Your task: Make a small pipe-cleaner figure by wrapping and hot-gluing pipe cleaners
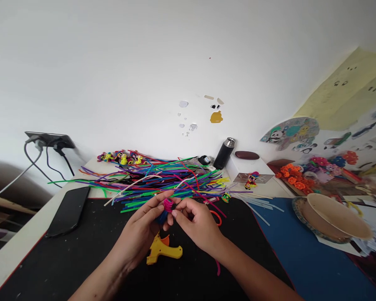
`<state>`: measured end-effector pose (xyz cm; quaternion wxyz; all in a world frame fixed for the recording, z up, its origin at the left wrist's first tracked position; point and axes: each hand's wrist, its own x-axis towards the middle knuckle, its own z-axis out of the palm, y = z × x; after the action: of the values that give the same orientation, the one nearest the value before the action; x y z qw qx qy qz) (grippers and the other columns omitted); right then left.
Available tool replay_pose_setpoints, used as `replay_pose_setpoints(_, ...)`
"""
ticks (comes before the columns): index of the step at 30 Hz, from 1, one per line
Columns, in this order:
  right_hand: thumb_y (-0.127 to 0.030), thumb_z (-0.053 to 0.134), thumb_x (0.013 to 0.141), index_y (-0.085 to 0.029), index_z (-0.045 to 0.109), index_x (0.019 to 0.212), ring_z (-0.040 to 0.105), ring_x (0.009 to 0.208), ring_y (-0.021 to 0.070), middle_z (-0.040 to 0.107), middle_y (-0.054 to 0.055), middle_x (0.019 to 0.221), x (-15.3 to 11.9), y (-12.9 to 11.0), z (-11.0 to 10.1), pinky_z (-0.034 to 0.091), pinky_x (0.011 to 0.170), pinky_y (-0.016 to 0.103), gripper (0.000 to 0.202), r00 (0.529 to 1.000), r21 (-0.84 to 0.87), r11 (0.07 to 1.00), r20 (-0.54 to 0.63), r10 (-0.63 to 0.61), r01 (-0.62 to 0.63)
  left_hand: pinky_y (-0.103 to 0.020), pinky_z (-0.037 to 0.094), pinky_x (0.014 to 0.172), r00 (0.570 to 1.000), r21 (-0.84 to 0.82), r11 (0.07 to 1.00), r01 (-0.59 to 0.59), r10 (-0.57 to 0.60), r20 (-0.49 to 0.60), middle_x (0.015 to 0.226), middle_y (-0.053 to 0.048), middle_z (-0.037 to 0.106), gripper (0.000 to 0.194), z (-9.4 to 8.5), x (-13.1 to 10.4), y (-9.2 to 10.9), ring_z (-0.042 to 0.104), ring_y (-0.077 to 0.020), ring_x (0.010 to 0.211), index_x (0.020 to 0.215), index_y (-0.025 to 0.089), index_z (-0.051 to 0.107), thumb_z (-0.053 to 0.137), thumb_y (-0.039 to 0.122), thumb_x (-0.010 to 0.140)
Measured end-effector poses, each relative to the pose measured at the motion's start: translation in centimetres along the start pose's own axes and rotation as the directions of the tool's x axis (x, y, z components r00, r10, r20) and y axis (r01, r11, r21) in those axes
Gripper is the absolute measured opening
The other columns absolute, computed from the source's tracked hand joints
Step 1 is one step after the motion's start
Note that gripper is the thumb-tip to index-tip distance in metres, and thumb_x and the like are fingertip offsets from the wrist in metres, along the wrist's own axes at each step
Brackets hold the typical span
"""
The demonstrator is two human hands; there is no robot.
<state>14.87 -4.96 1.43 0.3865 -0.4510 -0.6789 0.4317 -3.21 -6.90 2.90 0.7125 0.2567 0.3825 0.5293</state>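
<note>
Above the black mat, my left hand (147,219) is closed around a small magenta and blue pipe-cleaner piece (168,205). Its magenta part looks wound into a coil at the top, and the blue part is mostly hidden between the fingers. My right hand (196,219) pinches the right side of the same piece with thumb and forefinger. Below the hands lies a yellow glue gun (166,251) with an orange trigger. Orange-handled scissors (217,217) are partly covered by my right hand. A magenta pipe-cleaner length (218,267) shows beside my right forearm.
Many coloured pipe cleaners (163,179) spread across the back of the table. Behind them stand a black flask (224,154) and a white box (247,167). A phone (68,211) lies on the left, a bowl (335,215) on the right. Small figures (122,158) sit by the wall.
</note>
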Motion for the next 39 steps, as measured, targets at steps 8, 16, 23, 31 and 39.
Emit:
replay_pose_setpoints(8, -0.047, 0.067, 0.103, -0.022, 0.068, 0.097, 0.068, 0.069, 0.0183, 0.074, 0.002, 0.076, 0.2, 0.0, 0.0, 0.05, 0.066, 0.029, 0.026, 0.994, 0.097, 0.994, 0.096, 0.048, -0.057, -0.023, 0.043, 0.05, 1.0, -0.023, 0.999, 0.03, -0.029, 0.008, 0.089, -0.009, 0.076, 0.047, 0.6, -0.4, 0.3, 0.06, -0.0162, 0.064, 0.125, 0.016, 0.08, 0.088, 0.029, 0.081)
replay_pose_setpoints(16, -0.044, 0.071, 0.098, -0.02, 0.065, 0.088, 0.048, 0.058, 0.0131, 0.055, -0.005, 0.066, 0.2, 0.4, 0.0, 0.037, 0.057, 0.027, 0.026, 0.996, 0.144, 0.988, 0.082, 0.047, -0.059, -0.021, 0.042, 0.042, 0.998, -0.024, 0.999, 0.045, -0.044, 0.039, 0.148, -0.021, 0.069, 0.038, 1.0, -0.4, 0.6, 0.061, -0.0095, 0.054, 0.123, 0.016, 0.08, 0.078, 0.021, 0.085)
replay_pose_setpoints(23, -0.047, 0.07, 0.098, -0.018, 0.068, 0.094, 0.044, 0.058, 0.0125, 0.051, -0.006, 0.065, 0.1, 0.4, 0.0, 0.034, 0.056, 0.027, 0.03, 0.993, 0.15, 0.987, 0.109, 0.041, -0.057, -0.021, 0.05, 0.042, 0.995, -0.052, 0.995, 0.081, -0.078, 0.061, 0.155, -0.025, 0.063, 0.038, 1.2, -0.4, 0.8, 0.063, -0.0085, 0.049, 0.129, 0.012, 0.074, 0.067, 0.015, 0.092)
replay_pose_setpoints(31, -0.054, 0.071, 0.098, -0.02, 0.071, 0.103, 0.048, 0.057, 0.0137, 0.055, -0.005, 0.064, 0.0, 1.0, 0.2, 0.035, 0.057, 0.028, 0.034, 0.995, 0.147, 0.988, 0.092, 0.032, -0.045, -0.024, 0.052, 0.042, 0.997, -0.021, 1.0, 0.011, -0.009, 0.077, 0.156, -0.024, 0.063, 0.04, 0.9, -0.3, 0.2, 0.066, -0.011, 0.049, 0.13, 0.014, 0.072, 0.064, 0.017, 0.092)
replay_pose_setpoints(39, -0.053, 0.065, 0.105, -0.023, 0.075, 0.111, 0.06, 0.062, 0.0187, 0.064, -0.001, 0.066, -0.2, 1.6, 0.6, 0.045, 0.063, 0.031, 0.032, 0.995, 0.1, 0.995, 0.09, -0.029, 0.02, -0.025, 0.05, 0.045, 0.998, 0.015, 1.0, -0.024, 0.023, 0.065, 0.156, -0.022, 0.063, 0.04, 0.5, 0.1, -0.4, 0.067, -0.0121, 0.05, 0.131, 0.016, 0.072, 0.067, 0.019, 0.091)
